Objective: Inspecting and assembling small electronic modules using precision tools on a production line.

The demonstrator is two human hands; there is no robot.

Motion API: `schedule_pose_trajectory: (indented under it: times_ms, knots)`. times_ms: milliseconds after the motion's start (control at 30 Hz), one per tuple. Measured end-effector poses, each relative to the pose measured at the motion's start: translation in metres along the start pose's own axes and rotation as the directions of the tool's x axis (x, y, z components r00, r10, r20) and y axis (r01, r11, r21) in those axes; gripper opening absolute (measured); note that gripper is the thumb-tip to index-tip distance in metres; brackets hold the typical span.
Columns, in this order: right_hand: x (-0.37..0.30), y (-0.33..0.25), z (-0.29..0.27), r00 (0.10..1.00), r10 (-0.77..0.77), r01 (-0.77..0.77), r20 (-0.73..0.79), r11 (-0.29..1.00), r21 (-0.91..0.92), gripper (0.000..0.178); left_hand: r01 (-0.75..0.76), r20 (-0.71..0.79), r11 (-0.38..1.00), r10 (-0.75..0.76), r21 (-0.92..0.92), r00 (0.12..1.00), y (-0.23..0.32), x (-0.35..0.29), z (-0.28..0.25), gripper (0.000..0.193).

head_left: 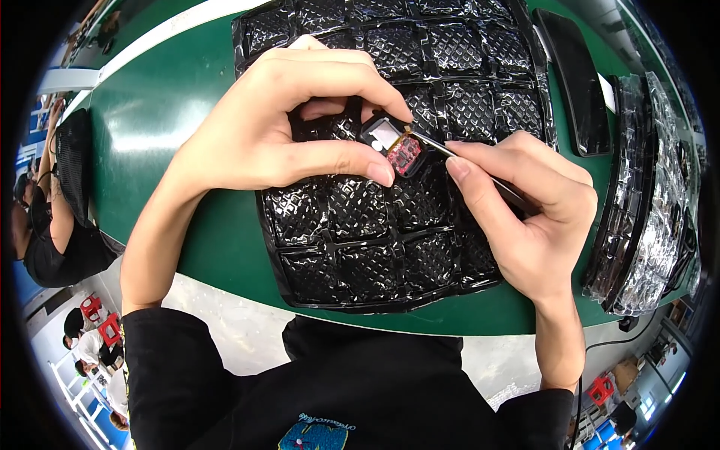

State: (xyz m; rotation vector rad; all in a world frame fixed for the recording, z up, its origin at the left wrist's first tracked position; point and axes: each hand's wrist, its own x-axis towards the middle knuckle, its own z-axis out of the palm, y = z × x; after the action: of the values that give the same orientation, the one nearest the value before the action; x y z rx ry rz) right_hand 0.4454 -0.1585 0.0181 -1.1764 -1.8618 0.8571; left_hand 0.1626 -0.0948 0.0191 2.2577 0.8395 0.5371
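Over the tray (352, 274), the device (406, 154) was pinched at its edges by the left hand (274, 124); the tool (434, 143) was pinched by the right hand (536, 206). The device was judged light, stiff, fragile inside, best held by its rim.

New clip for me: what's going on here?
A person's left hand grips a small black device between thumb and fingers, its inside showing a red circuit board. The right hand holds a slim metal tool, its tip at the device's edge; whether it touches is hard to tell. Both hands are over a black pocketed sheet on a green table.
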Motion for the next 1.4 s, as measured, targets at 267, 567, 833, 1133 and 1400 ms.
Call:
schedule_pose_trajectory:
  times_ms: [267,567,833,1133,1400]
  knots:
    - [0.0006,0.0023,-0.0002,0.999,-0.008,0.007,0.042,1.000,0.026,0.018,-0.048,0.011,0.999,0.048,0.017,0.999,0.0000,0.0002,0.0009,0.059]
    - [0.0005,0.0043,0.0000,0.998,-0.022,0.021,0.056,1.000,0.014,0.018,-0.147,0.053,0.983,0.142,0.109,0.988,0.0034,0.0018,-0.0008,0.055]
    - [0.0003,0.0020,-0.0002,0.998,0.002,-0.002,0.063,1.000,0.003,0.020,-0.142,0.049,0.987,0.139,0.069,0.989,0.0023,0.0020,-0.0005,0.053]
    - [-0.0012,0.0026,0.0009,0.999,-0.008,0.007,0.047,1.000,0.023,0.019,-0.131,0.054,0.986,0.126,0.102,0.991,0.0043,0.0006,0.0000,0.055]
    - [-0.0028,0.0048,0.0039,0.998,-0.051,0.050,0.028,0.998,0.035,0.019,-0.116,0.079,0.983,0.106,0.140,0.991,0.0082,0.0026,-0.0022,0.056]
